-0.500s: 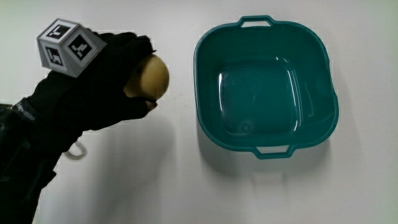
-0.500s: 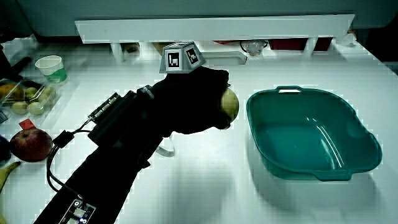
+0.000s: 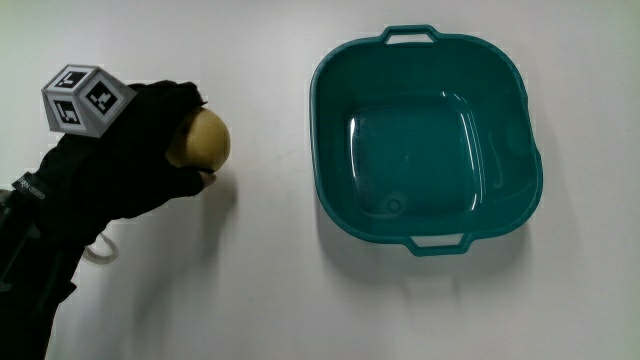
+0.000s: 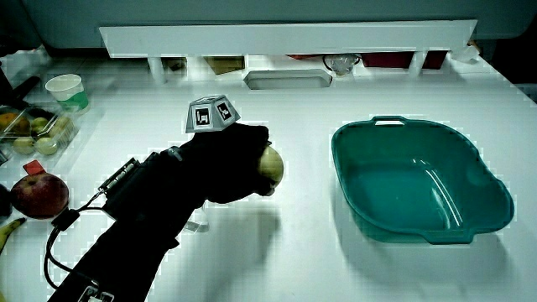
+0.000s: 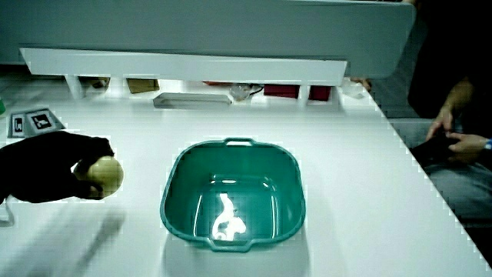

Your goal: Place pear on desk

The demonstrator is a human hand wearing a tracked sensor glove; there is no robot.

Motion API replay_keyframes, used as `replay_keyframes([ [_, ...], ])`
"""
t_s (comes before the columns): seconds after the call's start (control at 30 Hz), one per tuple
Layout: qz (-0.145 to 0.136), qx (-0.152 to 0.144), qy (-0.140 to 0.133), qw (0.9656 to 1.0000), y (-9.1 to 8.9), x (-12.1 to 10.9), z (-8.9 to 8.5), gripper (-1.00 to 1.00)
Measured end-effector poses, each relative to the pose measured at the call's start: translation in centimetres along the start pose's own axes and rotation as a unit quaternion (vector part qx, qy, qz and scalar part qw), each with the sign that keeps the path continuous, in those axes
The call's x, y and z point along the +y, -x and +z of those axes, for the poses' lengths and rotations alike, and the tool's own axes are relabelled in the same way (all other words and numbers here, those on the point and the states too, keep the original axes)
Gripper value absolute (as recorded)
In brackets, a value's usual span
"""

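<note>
A yellow-green pear (image 3: 203, 138) sits in the grip of the black gloved hand (image 3: 150, 160), which is shut around it. Both are over the white table beside the teal basin (image 3: 330, 200), a short way from its rim. In both side views the pear (image 4: 272, 164) (image 5: 104, 175) is held a little above the tabletop, with its shadow below it. The patterned cube (image 3: 85, 98) rides on the back of the hand. The basin holds nothing.
A side view shows a red apple (image 4: 39, 195), a tray of small fruit (image 4: 32, 132) and a paper cup (image 4: 70, 91) near the table's edge beside the forearm. A grey tray (image 4: 285, 80) lies by the low partition (image 4: 285, 38).
The hand has carried the pear away from the basin and lower toward the tabletop. The basin has not moved.
</note>
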Motion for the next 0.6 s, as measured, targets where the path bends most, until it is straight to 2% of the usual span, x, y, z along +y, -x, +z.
replay_keyframes([
  [0.27, 0.019, -0.016, 0.023, 0.9994, 2.1, 1.0, -2.2, 0.0],
  [0.33, 0.025, -0.029, 0.037, 0.9986, 2.4, 1.2, -2.6, 0.0],
  [0.5, 0.028, -0.037, 0.05, 0.9977, 3.2, 1.7, -3.3, 0.0],
  [0.53, 0.013, -0.055, 0.045, 0.9974, 4.1, 2.1, -3.7, 0.0],
  [0.57, 0.027, -0.057, 0.043, 0.9971, 3.6, 1.6, -3.3, 0.0],
  [0.6, 0.025, -0.054, 0.046, 0.9972, 3.7, 1.6, -3.3, 0.0],
])
